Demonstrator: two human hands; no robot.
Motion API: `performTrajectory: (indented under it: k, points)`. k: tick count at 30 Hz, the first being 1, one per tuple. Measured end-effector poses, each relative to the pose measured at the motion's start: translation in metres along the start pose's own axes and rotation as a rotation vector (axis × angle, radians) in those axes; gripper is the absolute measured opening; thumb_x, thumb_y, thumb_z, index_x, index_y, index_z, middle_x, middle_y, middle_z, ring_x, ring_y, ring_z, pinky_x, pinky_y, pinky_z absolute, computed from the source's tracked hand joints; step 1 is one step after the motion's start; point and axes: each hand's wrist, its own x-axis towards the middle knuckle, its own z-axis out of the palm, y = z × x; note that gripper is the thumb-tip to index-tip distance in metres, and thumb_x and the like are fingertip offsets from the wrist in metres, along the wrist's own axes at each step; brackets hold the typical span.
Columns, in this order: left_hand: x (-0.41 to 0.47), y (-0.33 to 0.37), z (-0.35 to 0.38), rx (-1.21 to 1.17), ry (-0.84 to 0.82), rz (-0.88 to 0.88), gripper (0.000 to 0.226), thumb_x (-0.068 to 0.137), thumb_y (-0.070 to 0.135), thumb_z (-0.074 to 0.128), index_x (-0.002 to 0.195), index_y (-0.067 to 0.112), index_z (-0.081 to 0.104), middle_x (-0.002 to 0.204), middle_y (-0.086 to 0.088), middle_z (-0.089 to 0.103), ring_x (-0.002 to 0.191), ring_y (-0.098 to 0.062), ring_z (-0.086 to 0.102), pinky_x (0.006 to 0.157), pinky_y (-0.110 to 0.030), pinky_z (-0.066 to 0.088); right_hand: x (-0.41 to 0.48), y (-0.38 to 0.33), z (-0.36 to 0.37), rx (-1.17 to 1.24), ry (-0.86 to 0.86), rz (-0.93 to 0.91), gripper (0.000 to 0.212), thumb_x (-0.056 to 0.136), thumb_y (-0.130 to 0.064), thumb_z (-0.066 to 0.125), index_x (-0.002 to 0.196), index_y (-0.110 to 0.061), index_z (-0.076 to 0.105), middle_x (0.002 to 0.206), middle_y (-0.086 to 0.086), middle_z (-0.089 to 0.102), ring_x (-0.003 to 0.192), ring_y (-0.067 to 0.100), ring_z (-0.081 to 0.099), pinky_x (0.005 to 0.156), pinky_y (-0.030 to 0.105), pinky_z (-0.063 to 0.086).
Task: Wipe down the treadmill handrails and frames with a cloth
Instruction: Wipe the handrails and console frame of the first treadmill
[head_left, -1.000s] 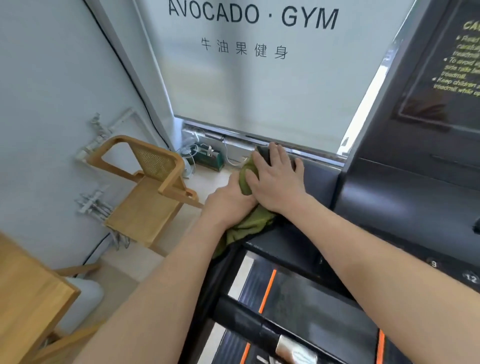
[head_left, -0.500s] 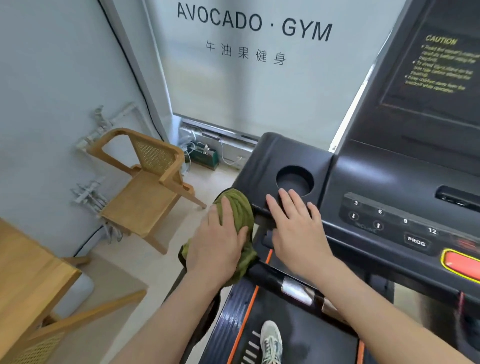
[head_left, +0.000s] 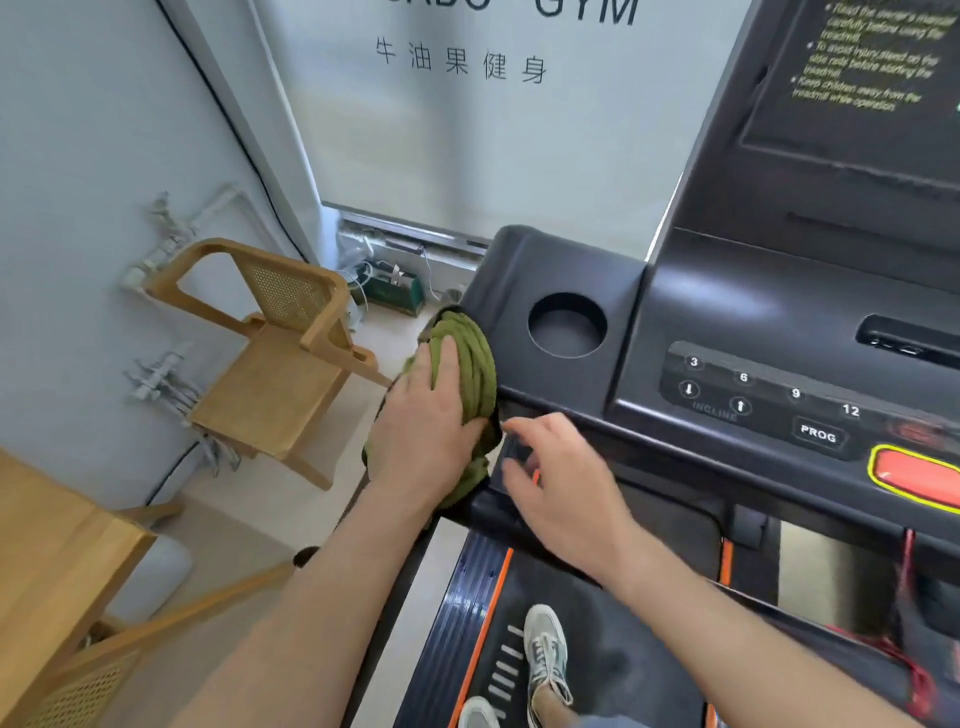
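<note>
A green cloth (head_left: 474, 364) is bunched against the left edge of the black treadmill console (head_left: 524, 275), beside its round cup holder (head_left: 567, 325). My left hand (head_left: 423, 431) presses on the cloth and grips it, with cloth hanging below the palm. My right hand (head_left: 561, 488) hovers just right of it, fingers spread and slightly blurred, over the dark handrail (head_left: 483, 512) below the console's front edge. It holds nothing.
A wooden chair (head_left: 270, 358) stands left of the treadmill by the wall. A wooden table (head_left: 47, 561) fills the lower left corner. Console buttons (head_left: 769, 400) and a red stop key (head_left: 914, 475) lie right. My shoes (head_left: 545, 654) stand on the belt.
My head rose back from the console's far side. The left hand slid the cloth along the console's left edge, and the right hand lifted off the console and drew back toward me.
</note>
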Motion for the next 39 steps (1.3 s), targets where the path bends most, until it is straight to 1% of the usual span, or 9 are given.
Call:
performTrajectory:
  k: [4, 10, 16, 18, 21, 24, 28, 33, 39]
  points:
    - [-0.036, -0.007, 0.007, -0.108, 0.310, 0.173, 0.042, 0.083, 0.010, 0.068, 0.125, 0.009, 0.063, 0.134, -0.013, 0.059, 0.127, -0.033, 0.053, 0.105, -0.040, 0.039, 0.000, -0.020, 0.022, 0.231, -0.113, 0.216, 0.031, 0.087, -0.025, 0.055, 0.118, -0.030, 0.055, 0.088, -0.013, 0.059, 0.078, 0.013, 0.055, 0.075, 0.031, 0.045]
    - [-0.014, 0.048, 0.004, -0.734, 0.151, 0.018, 0.031, 0.097, 0.022, 0.050, 0.121, 0.004, 0.059, 0.129, -0.016, 0.058, 0.125, -0.032, 0.048, 0.106, -0.049, 0.034, -0.005, -0.008, 0.000, 0.434, 0.307, 0.339, 0.014, 0.084, -0.013, 0.063, 0.075, -0.023, 0.060, 0.065, -0.008, 0.059, 0.060, 0.006, 0.053, 0.060, 0.020, 0.045]
    - [-0.022, 0.071, 0.018, -0.466, -0.085, 0.293, 0.048, 0.079, 0.015, 0.058, 0.124, 0.002, 0.048, 0.138, -0.015, 0.041, 0.141, -0.028, 0.022, 0.119, -0.040, 0.014, -0.041, 0.041, -0.023, -0.177, 0.435, 0.266, 0.011, 0.082, -0.009, 0.067, 0.078, -0.015, 0.059, 0.068, -0.005, 0.057, 0.062, 0.019, 0.054, 0.057, 0.031, 0.041]
    - [-0.023, 0.047, 0.004, -0.295, 0.057, 0.377, 0.055, 0.077, 0.010, 0.066, 0.129, 0.010, 0.050, 0.136, -0.010, 0.047, 0.131, -0.029, 0.037, 0.109, -0.042, 0.036, -0.045, 0.047, -0.026, -0.227, 0.480, 0.257, 0.014, 0.080, -0.006, 0.069, 0.076, -0.015, 0.059, 0.069, -0.002, 0.056, 0.060, 0.023, 0.055, 0.054, 0.032, 0.042]
    - [-0.007, 0.016, -0.009, 0.107, 0.237, 0.375, 0.091, 0.057, 0.027, 0.088, 0.138, 0.016, 0.046, 0.133, -0.013, 0.050, 0.116, -0.035, 0.049, 0.087, -0.050, 0.048, -0.044, 0.053, -0.029, -0.241, 0.524, 0.222, 0.011, 0.079, -0.005, 0.069, 0.080, -0.013, 0.061, 0.073, 0.001, 0.057, 0.060, 0.027, 0.057, 0.052, 0.034, 0.045]
    - [0.016, 0.009, 0.007, 0.378, 0.103, 0.372, 0.130, 0.050, 0.050, 0.089, 0.153, 0.013, 0.019, 0.152, -0.019, 0.031, 0.138, -0.040, 0.030, 0.101, -0.063, 0.035, -0.045, 0.051, -0.031, -0.221, 0.592, 0.134, 0.008, 0.081, -0.005, 0.065, 0.084, -0.012, 0.062, 0.078, 0.004, 0.058, 0.059, 0.031, 0.057, 0.049, 0.038, 0.049]
    - [0.031, 0.026, 0.023, 0.497, 0.119, 0.337, 0.108, 0.080, 0.043, 0.073, 0.152, 0.011, -0.001, 0.159, -0.023, 0.014, 0.146, -0.042, 0.012, 0.110, -0.062, 0.025, -0.051, 0.047, -0.037, -0.079, 0.473, 0.345, 0.008, 0.086, -0.018, 0.065, 0.088, -0.018, 0.057, 0.083, -0.003, 0.054, 0.068, 0.024, 0.055, 0.062, 0.036, 0.046]
    - [0.029, 0.060, 0.031, 0.458, 0.133, 0.421, 0.112, 0.071, 0.040, 0.081, 0.152, 0.008, 0.011, 0.156, -0.025, 0.022, 0.145, -0.042, 0.018, 0.111, -0.065, 0.020, -0.049, 0.038, -0.038, 0.093, 0.025, 0.621, 0.024, 0.087, -0.041, 0.055, 0.087, -0.020, 0.066, 0.082, -0.004, 0.069, 0.085, 0.022, 0.062, 0.075, 0.033, 0.051]
    - [0.012, 0.100, 0.065, 0.243, 0.367, 0.443, 0.081, 0.078, 0.021, 0.075, 0.142, -0.002, 0.031, 0.146, -0.025, 0.041, 0.137, -0.041, 0.036, 0.109, -0.059, 0.030, -0.056, 0.057, -0.060, 0.413, 0.133, 0.667, 0.010, 0.084, -0.032, 0.059, 0.079, -0.027, 0.066, 0.073, -0.007, 0.068, 0.076, 0.018, 0.064, 0.075, 0.040, 0.056]
